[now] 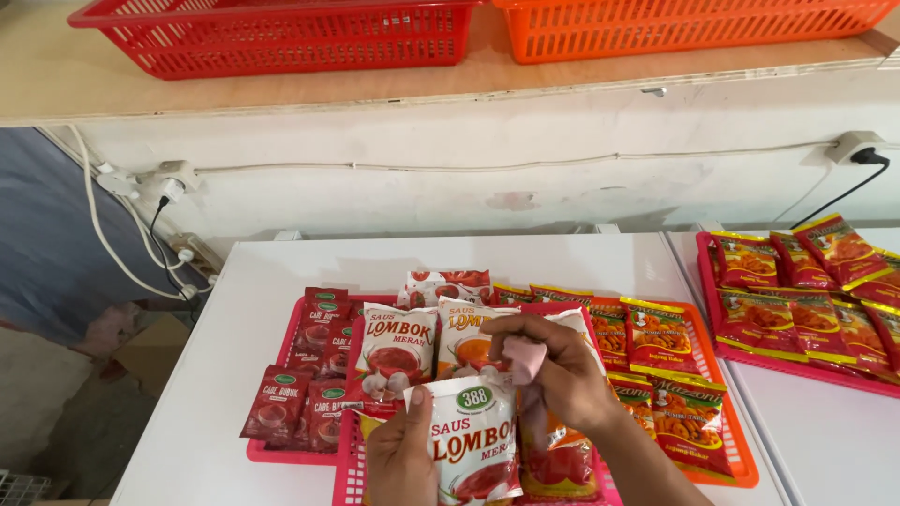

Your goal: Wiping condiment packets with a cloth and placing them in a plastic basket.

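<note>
The fingers of the left hand are wrapped around a white sauce pouch, with the thumb lying up its left edge. The right hand is bent over the top of that pouch. Its fingertips pinch a small pink thing. I cannot tell what the pink thing is; it may be a cloth or a bit of wrapper.

The pouch is held up, just above a pink tray on the white table. Behind it, more white pouches lean in a row. To the left, small dark red packets lie in a pile. To the right, red and yellow snack bags lie side by side in an orange tray. More of these bags fill another pink tray on the next table.

Most packs look already laid out in their trays. Only this one pouch is in the hands and not set down. Up on the shelf, a red basket and an orange basket sit side by side.
</note>
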